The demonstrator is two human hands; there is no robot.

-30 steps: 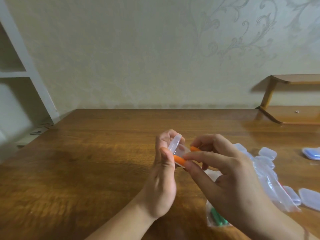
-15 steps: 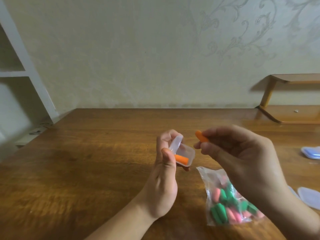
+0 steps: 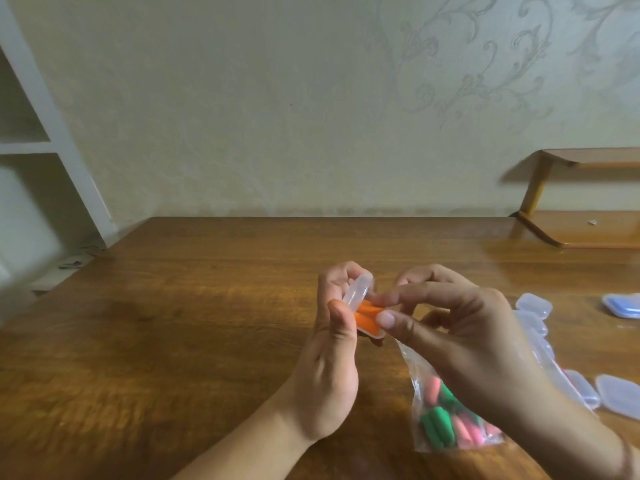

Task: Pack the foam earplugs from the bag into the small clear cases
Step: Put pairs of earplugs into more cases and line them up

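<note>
My left hand [image 3: 325, 368] holds a clear case [image 3: 362, 306] open above the table [image 3: 173, 323], thumb on its near edge. Two orange earplugs [image 3: 367, 315] lie inside, side by side. My right hand [image 3: 460, 337] reaches in, fingertips [image 3: 384, 318] touching them. Below it lies the bag [image 3: 446, 420] of pink and green plugs. Spare cases [image 3: 533, 304] sit to the right.

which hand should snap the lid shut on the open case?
Probably right. The left hand grips the open case by its hinge side, so it is busy steadying. The right hand has its fingertips at the two orange earplugs, beside the raised lid.
</note>
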